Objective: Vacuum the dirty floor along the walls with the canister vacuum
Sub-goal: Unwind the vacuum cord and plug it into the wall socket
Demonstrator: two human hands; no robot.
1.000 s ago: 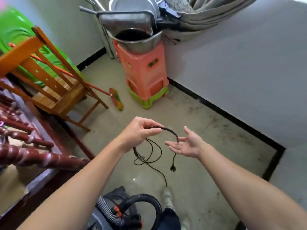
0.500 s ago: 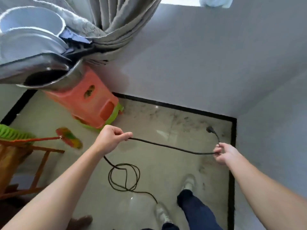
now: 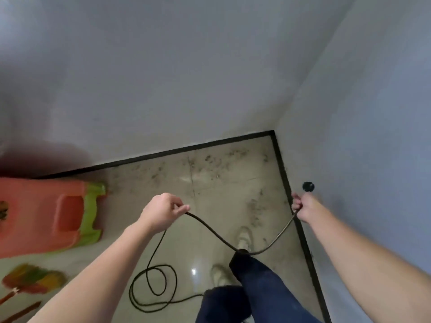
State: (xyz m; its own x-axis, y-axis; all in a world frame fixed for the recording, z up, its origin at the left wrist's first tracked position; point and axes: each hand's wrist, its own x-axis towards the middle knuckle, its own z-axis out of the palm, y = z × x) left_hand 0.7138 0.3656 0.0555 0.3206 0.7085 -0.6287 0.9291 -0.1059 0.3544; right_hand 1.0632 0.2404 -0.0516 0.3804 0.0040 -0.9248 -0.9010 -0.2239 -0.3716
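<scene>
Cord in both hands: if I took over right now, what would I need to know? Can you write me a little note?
The left hand pinches the cord; loose loops lie on the floor below it.
The right hand grips the cord just below the plug, beside the right wall.
Done: cord partly unwound.
Left: plug in (no socket in view), then vacuum the dirt along the walls. The vacuum is out of view.

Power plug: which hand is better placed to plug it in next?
Right, likely. The right hand grips the cord just below the power plug, beside the wall; the left hand holds mid-cord slack. No socket visible.
</scene>
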